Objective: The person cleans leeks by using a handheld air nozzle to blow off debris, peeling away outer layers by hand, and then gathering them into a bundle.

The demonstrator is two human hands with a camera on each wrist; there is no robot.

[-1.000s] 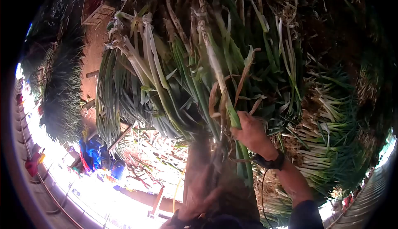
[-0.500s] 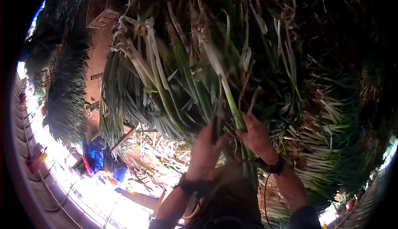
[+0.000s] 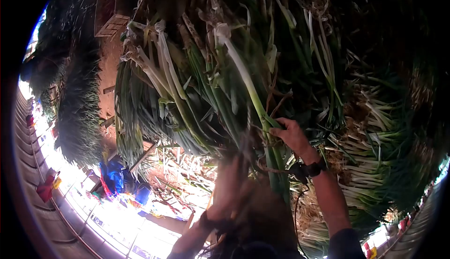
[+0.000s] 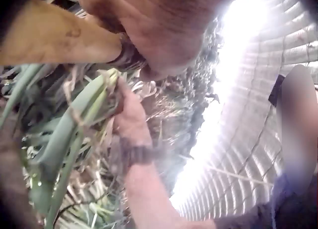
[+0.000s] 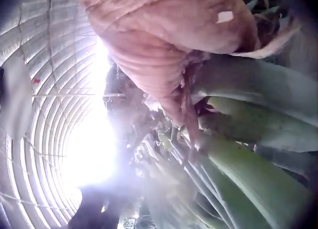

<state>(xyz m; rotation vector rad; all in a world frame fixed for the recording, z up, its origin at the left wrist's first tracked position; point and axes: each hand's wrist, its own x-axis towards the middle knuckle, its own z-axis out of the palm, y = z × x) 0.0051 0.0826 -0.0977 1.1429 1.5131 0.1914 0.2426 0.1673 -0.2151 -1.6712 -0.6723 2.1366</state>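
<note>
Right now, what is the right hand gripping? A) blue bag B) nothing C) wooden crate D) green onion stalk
D: in the head view the right hand curls its fingers round the green onion stalk, on its green part below the white length.

Reaches up with the right hand (image 3: 289, 136), fingers (image 3: 278, 130) curled round a stalk (image 3: 244, 78), with a dark band (image 3: 307, 169) on the wrist and the bare forearm (image 3: 328, 198) running down to a dark sleeve (image 3: 346, 245). Holds the left hand (image 3: 230, 186) raised lower and just beside the right forearm, too blurred to tell how its fingers lie.
</note>
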